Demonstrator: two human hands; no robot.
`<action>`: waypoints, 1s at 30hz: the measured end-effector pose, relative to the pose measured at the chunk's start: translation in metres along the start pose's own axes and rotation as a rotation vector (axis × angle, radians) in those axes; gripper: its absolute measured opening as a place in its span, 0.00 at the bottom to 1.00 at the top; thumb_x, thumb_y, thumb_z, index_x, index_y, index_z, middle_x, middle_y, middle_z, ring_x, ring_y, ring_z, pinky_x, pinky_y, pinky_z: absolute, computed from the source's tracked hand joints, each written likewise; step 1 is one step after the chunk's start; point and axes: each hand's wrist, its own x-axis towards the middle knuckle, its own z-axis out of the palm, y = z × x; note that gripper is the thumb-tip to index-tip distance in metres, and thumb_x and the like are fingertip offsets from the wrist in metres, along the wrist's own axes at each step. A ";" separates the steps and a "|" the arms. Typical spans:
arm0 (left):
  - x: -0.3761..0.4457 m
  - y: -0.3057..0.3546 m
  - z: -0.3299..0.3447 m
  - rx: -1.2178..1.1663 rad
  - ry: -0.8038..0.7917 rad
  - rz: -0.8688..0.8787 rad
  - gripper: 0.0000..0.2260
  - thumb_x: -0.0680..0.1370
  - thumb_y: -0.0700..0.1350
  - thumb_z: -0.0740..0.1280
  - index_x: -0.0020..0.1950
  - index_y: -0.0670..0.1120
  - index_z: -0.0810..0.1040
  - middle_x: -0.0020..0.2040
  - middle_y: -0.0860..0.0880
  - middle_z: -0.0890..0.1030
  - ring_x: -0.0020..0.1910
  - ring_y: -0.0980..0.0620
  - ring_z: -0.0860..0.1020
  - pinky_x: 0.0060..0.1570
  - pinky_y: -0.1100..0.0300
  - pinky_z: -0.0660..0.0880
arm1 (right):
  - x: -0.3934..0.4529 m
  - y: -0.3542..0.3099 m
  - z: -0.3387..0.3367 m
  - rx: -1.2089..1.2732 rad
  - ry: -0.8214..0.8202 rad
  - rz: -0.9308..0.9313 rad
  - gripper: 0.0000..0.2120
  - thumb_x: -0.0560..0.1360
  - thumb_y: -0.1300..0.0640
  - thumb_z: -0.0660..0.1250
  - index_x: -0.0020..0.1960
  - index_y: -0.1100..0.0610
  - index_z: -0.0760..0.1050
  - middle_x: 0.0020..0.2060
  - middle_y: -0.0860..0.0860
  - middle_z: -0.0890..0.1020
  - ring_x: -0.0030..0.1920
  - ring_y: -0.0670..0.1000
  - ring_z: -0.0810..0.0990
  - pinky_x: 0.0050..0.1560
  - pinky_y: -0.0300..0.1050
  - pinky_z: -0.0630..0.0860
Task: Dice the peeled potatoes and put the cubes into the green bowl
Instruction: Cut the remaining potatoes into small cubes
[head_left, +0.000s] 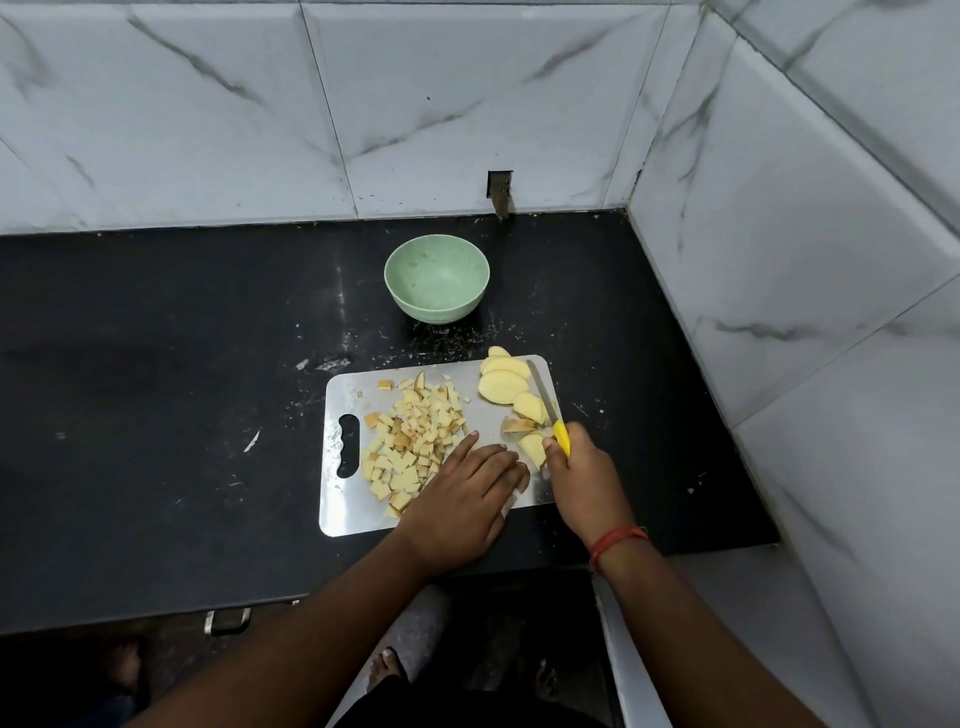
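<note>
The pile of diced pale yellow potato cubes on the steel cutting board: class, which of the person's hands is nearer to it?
Left. The left hand lies flat against the pile of diced potato cubes, at its right edge. The right hand grips the yellow-handled knife farther right, beside the uncut slices.

knife handle (561, 437) mostly hidden, forearms cropped

The left hand (462, 499) lies flat beside the potato cubes (410, 441); the right hand (582, 473) grips a knife (550, 410) among potato slices (506, 387).

My arms are bare, no sleeves showing; a red-orange thread band (618, 540) circles my right wrist; my feet (387, 670) are bare.
</note>
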 end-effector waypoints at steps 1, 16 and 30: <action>0.000 0.000 -0.001 0.013 -0.001 0.022 0.18 0.82 0.47 0.65 0.70 0.43 0.76 0.66 0.45 0.78 0.67 0.44 0.74 0.75 0.40 0.63 | -0.003 -0.001 -0.001 0.008 0.005 -0.013 0.09 0.82 0.48 0.56 0.55 0.53 0.69 0.41 0.52 0.79 0.39 0.50 0.78 0.37 0.47 0.75; -0.003 0.002 0.000 0.018 -0.018 -0.088 0.19 0.84 0.49 0.61 0.73 0.43 0.75 0.71 0.45 0.76 0.72 0.45 0.72 0.79 0.43 0.58 | -0.051 0.002 -0.007 -0.120 -0.192 -0.035 0.06 0.83 0.52 0.55 0.53 0.55 0.66 0.41 0.54 0.78 0.38 0.53 0.78 0.37 0.49 0.75; -0.005 0.001 0.003 0.019 -0.040 -0.100 0.20 0.83 0.49 0.61 0.74 0.44 0.75 0.70 0.44 0.76 0.70 0.44 0.72 0.77 0.41 0.60 | -0.074 0.005 -0.008 -0.233 -0.234 -0.033 0.09 0.83 0.53 0.54 0.57 0.56 0.68 0.45 0.52 0.78 0.41 0.51 0.78 0.43 0.48 0.77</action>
